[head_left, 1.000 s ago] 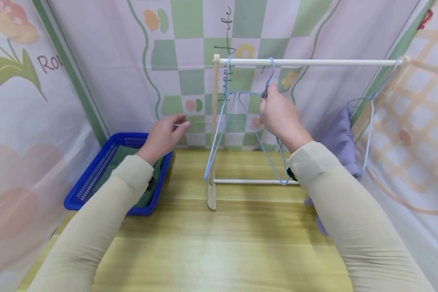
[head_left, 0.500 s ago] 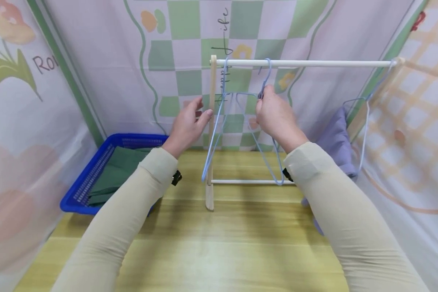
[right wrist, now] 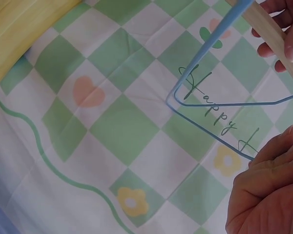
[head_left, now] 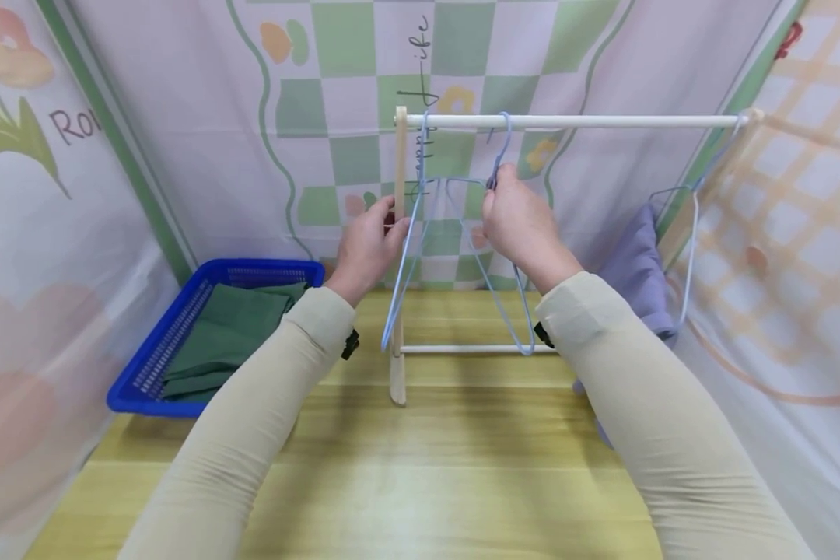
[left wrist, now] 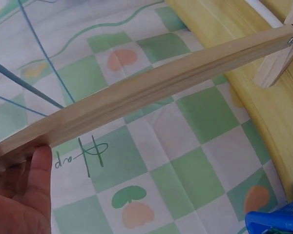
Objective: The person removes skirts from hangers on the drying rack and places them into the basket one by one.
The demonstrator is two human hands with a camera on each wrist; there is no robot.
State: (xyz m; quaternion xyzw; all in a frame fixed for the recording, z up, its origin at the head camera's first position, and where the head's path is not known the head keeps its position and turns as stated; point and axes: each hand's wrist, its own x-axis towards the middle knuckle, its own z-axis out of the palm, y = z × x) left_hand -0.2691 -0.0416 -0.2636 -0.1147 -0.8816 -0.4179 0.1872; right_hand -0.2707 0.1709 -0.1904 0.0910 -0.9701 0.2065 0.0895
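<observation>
In the head view a wooden drying rack with a white top rod (head_left: 602,121) stands at the back. My right hand (head_left: 525,225) pinches the neck of a light blue wire hanger (head_left: 508,140), whose hook is over the rod. My left hand (head_left: 367,253) is at the rack's left wooden post (head_left: 400,163), thumb on the near side, other fingers partly hidden behind it. The left wrist view has the post (left wrist: 151,83) running across. Another blue hanger (head_left: 388,327) hangs beside that post. The right wrist view shows the right hand (right wrist: 268,195) on the hanger wire.
A blue basket (head_left: 122,400) holding folded dark green cloth (head_left: 231,330) sits at the left on the wooden table (head_left: 427,482). Purple cloth (head_left: 637,268) hangs from a hanger at the rack's right end. Patterned curtains surround the table at the back and sides.
My left hand has moved right from above the basket to the rack's left post and taken hold of it. My right hand keeps its pinch on the hanger's neck.
</observation>
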